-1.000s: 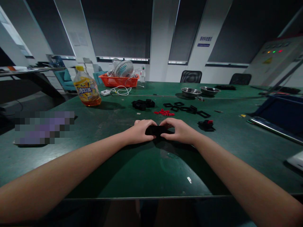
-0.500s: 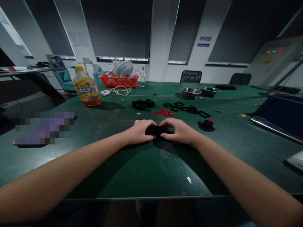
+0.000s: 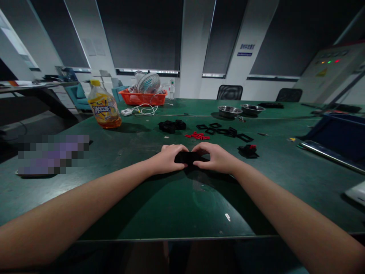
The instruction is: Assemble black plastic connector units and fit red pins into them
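Bench [image 3: 171, 205], green; directions taken from the held piece, twelve o'clock pointing away from the person.

Held item: black piece [image 3: 186, 157], at the dial's centre, low over the bench; outline lost in shadow.
Left hand [image 3: 170, 158]: grip closed round the piece's nine o'clock end, thumb on the near side.
Right hand [image 3: 217, 158]: grip curved, fingertips and thumb tip at the three o'clock end, a gap showing behind them.

Containers:
– Bottle [image 3: 106, 121], ten o'clock, yellow cap, a little amber liquid in the bottom.
– Orange basket [image 3: 142, 99], eleven o'clock, holding a fan [image 3: 150, 83] and other items not made out.
– Metal bowls [image 3: 229, 112], two, between one and two o'clock; contents cannot be told.

Loose parts: black parts [image 3: 172, 126], heaped, eleven o'clock; red parts [image 3: 197, 136], between twelve and one; black frames [image 3: 225, 131], two o'clock; black assembly [image 3: 247, 150] with red piece, near three.

Writing: bottle label, 冰红茶; wall sign [image 3: 246, 47], Chinese characters, blurred; cabinet [image 3: 327, 72], yellow warning triangle.

Changes since the earlier frames: none in hands, held piece or parts; the view alone has shifted very slightly.
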`<action>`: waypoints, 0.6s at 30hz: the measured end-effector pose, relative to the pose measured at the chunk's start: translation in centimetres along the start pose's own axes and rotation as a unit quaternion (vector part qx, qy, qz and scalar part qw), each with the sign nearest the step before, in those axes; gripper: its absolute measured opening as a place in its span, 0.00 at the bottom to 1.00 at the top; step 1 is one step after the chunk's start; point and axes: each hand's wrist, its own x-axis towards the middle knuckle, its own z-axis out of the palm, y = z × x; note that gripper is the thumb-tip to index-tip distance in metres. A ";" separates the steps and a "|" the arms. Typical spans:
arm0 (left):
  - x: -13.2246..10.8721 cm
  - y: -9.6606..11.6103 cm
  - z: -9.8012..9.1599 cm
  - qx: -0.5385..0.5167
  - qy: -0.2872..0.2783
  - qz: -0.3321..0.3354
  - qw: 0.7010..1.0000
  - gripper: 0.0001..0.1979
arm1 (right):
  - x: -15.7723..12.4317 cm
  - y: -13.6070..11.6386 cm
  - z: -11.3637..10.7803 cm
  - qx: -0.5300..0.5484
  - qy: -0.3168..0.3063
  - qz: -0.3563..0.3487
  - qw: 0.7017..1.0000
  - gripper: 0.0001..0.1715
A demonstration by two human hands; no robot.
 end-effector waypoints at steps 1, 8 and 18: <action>0.0 0.0 0.0 -0.001 0.000 0.001 1.000 0.20 | 0.0 0.0 0.0 -0.001 0.001 0.000 1.000 0.19; 0.0 -0.1 0.0 -0.001 0.001 0.008 1.000 0.20 | 0.0 -0.1 0.0 -0.002 -0.001 0.002 1.000 0.19; 0.0 -0.2 0.1 0.000 0.006 0.016 1.000 0.19 | 0.0 -0.2 -0.1 -0.009 -0.001 0.006 1.000 0.19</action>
